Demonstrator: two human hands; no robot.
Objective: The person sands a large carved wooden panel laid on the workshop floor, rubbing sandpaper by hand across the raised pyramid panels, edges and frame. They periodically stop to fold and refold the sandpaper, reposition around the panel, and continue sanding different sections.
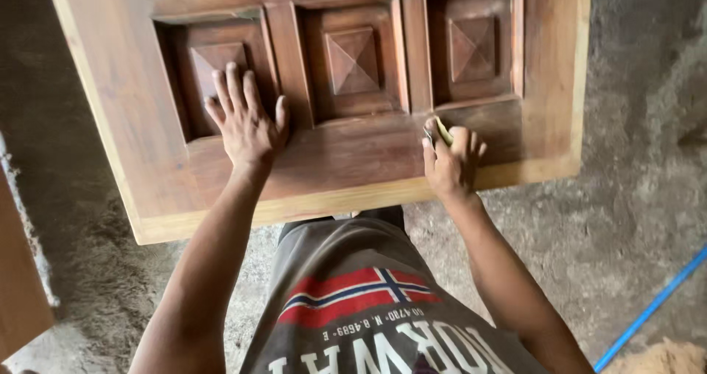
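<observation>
From the head camera, a carved wooden door panel [346, 160] lies flat across the upper half of the view, its long axis running from nine o'clock to three o'clock, its near edge just ahead of the person's waist. Three recessed squares with raised pyramid centres sit in a row along it. The left hand [247, 120] rests palm down with fingers spread wide, at about eleven o'clock from the body, covering the lower corner of the left recess [202, 68] and pressing on the rail beneath it; it holds nothing. The right hand [451, 160] is at about one o'clock, curled shut around a small folded piece of yellowish sandpaper [442, 130], whose tip touches the rail where the groove below the right recess [471, 50] meets it. That groove lies directly ahead of the right hand, so this hand is the nearer. Below, a rough earthen floor [626, 212] carries a blue pipe [652, 308] at four o'clock.
</observation>
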